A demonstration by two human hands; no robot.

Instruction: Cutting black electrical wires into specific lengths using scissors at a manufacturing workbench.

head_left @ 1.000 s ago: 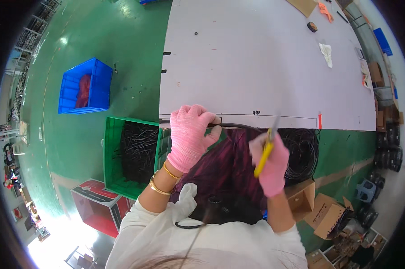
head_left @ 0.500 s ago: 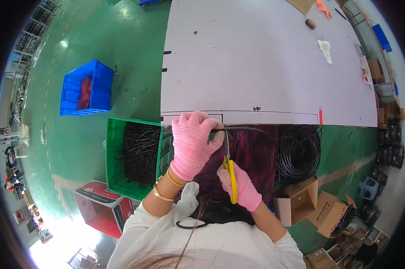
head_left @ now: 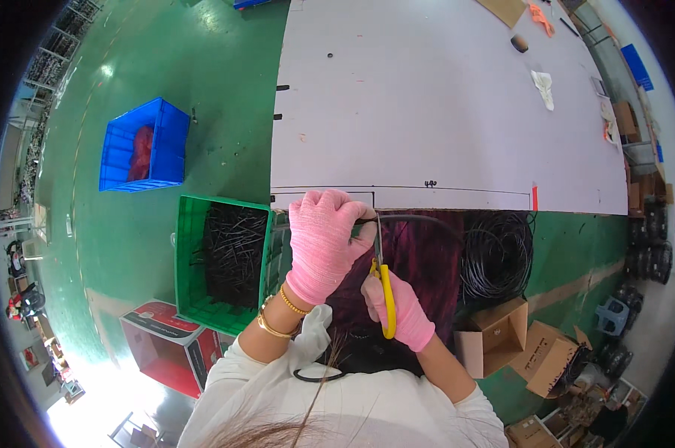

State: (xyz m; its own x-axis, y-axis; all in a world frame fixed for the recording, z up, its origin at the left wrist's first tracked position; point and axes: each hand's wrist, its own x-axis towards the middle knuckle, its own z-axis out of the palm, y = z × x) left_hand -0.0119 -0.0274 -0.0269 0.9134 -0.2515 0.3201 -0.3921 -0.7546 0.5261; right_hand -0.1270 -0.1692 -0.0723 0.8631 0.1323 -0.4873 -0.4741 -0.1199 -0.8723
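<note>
At the near edge of the white tabletop point(head_left: 442, 127), my left hand point(head_left: 319, 246), in a pink knit glove, pinches a thin black tube point(head_left: 427, 219) between thumb and fingers. The tube runs off to the right just below the board's edge. My right hand point(head_left: 410, 317), also gloved in pink, is wrapped around yellow-handled scissors point(head_left: 388, 302). Their blades point away from me and meet the tube right beside my left fingertips. Whether the blades are closed through it I cannot tell. A coil of black tubing point(head_left: 498, 257) lies to the right.
A green crate point(head_left: 192, 302) holding many short black pieces stands left of my hands. Beyond it is a blue crate point(head_left: 113, 160) with a red bag. A red-and-black box point(head_left: 158, 328) sits lower left, cardboard boxes point(head_left: 505, 325) lower right. Dark purple cloth point(head_left: 427, 276) lies below the tube.
The view has shifted slightly. My hands, the scissors and the tube keep nearly the same position against each other.
</note>
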